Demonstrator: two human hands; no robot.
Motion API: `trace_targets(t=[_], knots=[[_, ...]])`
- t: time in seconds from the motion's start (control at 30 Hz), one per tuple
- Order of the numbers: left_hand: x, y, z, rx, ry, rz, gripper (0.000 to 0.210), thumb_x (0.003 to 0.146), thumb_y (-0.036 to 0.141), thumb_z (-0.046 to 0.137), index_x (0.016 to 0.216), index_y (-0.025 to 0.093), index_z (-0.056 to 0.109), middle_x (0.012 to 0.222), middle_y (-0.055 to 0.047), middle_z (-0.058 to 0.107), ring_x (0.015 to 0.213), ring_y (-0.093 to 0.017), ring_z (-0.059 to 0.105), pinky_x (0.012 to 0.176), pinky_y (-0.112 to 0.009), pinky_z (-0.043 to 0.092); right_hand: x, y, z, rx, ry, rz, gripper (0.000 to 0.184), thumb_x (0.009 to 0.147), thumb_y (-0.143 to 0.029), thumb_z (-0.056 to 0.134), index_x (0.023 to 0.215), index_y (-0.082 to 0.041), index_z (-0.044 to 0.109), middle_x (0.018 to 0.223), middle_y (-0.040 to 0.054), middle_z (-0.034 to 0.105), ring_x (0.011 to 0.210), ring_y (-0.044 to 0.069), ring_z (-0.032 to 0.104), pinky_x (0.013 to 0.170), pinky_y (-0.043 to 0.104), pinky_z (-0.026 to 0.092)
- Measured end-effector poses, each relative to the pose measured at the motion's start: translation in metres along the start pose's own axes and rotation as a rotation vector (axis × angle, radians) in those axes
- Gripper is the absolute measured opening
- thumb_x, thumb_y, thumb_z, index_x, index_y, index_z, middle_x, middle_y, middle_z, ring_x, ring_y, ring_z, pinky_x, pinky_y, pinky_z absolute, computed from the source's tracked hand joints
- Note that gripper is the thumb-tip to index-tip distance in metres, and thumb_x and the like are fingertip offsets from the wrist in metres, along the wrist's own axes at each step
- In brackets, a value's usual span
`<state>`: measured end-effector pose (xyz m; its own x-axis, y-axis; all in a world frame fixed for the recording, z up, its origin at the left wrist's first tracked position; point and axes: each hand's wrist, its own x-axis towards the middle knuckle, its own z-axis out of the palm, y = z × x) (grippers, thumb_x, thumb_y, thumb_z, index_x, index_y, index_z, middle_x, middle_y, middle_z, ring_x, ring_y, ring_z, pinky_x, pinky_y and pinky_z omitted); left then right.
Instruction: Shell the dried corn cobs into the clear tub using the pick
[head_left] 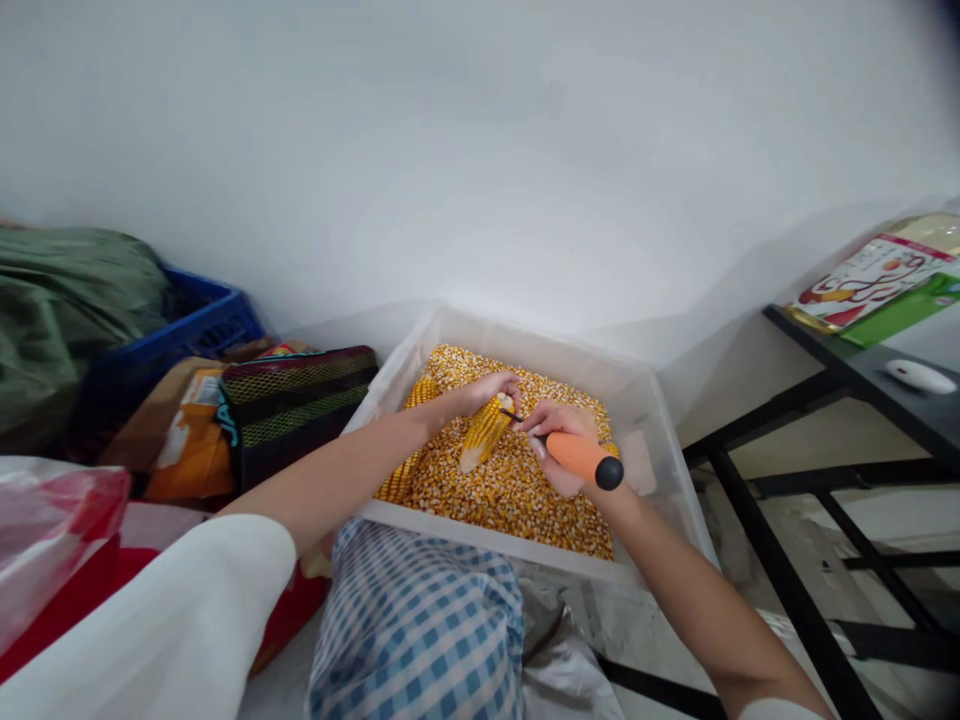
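Note:
My left hand [491, 391] is closed around the upper end of a yellow corn cob [486, 436], which tilts over the loose kernels. In my right hand [564, 430] is a screwdriver [581, 458] with an orange handle and a black end cap. Its dark shaft points left, and the tip meets the cob's top end near my left fingers; the exact contact is too small to tell. Below both hands, loose corn kernels [517, 505] fill much of a translucent plastic bin [480, 535]. More whole cobs [397, 478] lie along the bin's left side.
To the left stand a blue crate [217, 318], a black mesh bag [300, 400] and red-and-white bags [64, 540]. A black-framed table [885, 395] at right carries packages [874, 280] and a white computer mouse [921, 376]. Behind the bin rises a white wall [480, 180].

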<state>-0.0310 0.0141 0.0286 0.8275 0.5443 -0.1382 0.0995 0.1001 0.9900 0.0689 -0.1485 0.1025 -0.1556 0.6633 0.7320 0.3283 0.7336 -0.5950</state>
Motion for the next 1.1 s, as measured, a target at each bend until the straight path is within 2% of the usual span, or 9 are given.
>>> trace_targets(t=[0.17,0.27,0.37,0.43,0.53,0.77,0.9,1.0,1.1], knots=[[0.003,-0.003,0.000,0.052,0.031,0.065,0.042,0.079,0.038,0.033,0.055,0.014,0.057,0.058,-0.004,0.060,0.061,-0.014,0.052,0.075,-0.026,0.038,-0.001,0.005,0.002,0.006,0.034,0.007,0.011,0.064,-0.021,0.062,0.065,-0.025,0.052,0.066,-0.0021,0.062,0.061,0.015,0.060,0.059,0.030,0.046],[0.004,-0.003,0.002,0.052,0.038,0.055,0.043,0.079,0.038,0.032,0.055,0.014,0.057,0.058,-0.005,0.061,0.061,-0.014,0.052,0.075,-0.027,0.038,0.003,0.002,-0.001,0.046,0.000,0.040,0.012,0.063,-0.017,0.060,0.067,-0.024,0.050,0.066,-0.0020,0.061,0.061,0.015,0.059,0.061,0.032,0.046],[0.000,0.001,0.009,0.004,-0.075,0.042,0.047,0.080,0.042,0.028,0.058,0.013,0.058,0.057,-0.006,0.061,0.060,-0.016,0.054,0.072,-0.029,0.040,0.008,-0.001,-0.007,0.172,0.040,0.138,0.014,0.064,-0.013,0.057,0.070,-0.023,0.049,0.067,-0.0021,0.059,0.061,0.013,0.057,0.060,0.030,0.046],[-0.005,0.006,0.017,-0.024,-0.205,0.019,0.051,0.081,0.045,0.025,0.061,0.012,0.059,0.058,-0.008,0.062,0.059,-0.017,0.056,0.068,-0.029,0.042,0.013,-0.003,-0.011,0.286,0.131,0.223,0.014,0.065,-0.012,0.055,0.070,-0.022,0.047,0.066,-0.0027,0.057,0.056,0.012,0.054,0.052,0.026,0.044],[-0.014,0.016,0.029,-0.026,-0.267,-0.017,0.053,0.082,0.047,0.025,0.070,0.010,0.061,0.058,-0.008,0.062,0.056,-0.017,0.056,0.064,-0.028,0.042,0.021,-0.005,-0.016,0.393,0.237,0.345,0.012,0.062,-0.013,0.053,0.068,-0.021,0.047,0.060,-0.0033,0.053,0.048,0.010,0.049,0.039,0.020,0.036],[-0.021,0.027,0.051,0.024,-0.222,-0.033,0.049,0.085,0.039,0.022,0.073,0.011,0.060,0.055,-0.007,0.060,0.054,-0.016,0.054,0.061,-0.027,0.041,0.034,-0.005,-0.026,0.358,0.308,0.479,0.000,0.063,-0.019,0.047,0.063,-0.019,0.048,0.047,-0.0041,0.052,0.033,0.007,0.039,0.029,0.018,0.028],[-0.020,0.027,0.061,0.059,-0.158,0.037,0.042,0.086,0.033,0.026,0.069,0.013,0.059,0.058,-0.004,0.060,0.061,-0.014,0.055,0.066,-0.025,0.041,0.027,0.005,-0.021,0.261,0.226,0.587,0.008,0.065,-0.019,0.046,0.058,-0.017,0.050,0.042,-0.0037,0.051,0.032,0.008,0.040,0.028,0.018,0.028],[-0.019,0.026,0.060,0.034,-0.121,0.074,0.043,0.085,0.029,0.026,0.062,0.013,0.058,0.059,-0.005,0.060,0.064,-0.014,0.055,0.068,-0.025,0.041,0.024,0.008,-0.016,0.208,0.143,0.643,0.009,0.064,-0.017,0.047,0.055,-0.017,0.051,0.040,-0.0039,0.049,0.032,0.008,0.041,0.029,0.018,0.030],[-0.019,0.026,0.047,0.028,-0.154,0.034,0.048,0.085,0.033,0.023,0.060,0.012,0.058,0.057,-0.006,0.060,0.058,-0.014,0.053,0.067,-0.025,0.042,0.025,0.003,-0.017,0.254,0.233,0.585,0.006,0.065,-0.017,0.049,0.059,-0.018,0.050,0.043,-0.0044,0.050,0.032,0.008,0.041,0.030,0.019,0.030]])
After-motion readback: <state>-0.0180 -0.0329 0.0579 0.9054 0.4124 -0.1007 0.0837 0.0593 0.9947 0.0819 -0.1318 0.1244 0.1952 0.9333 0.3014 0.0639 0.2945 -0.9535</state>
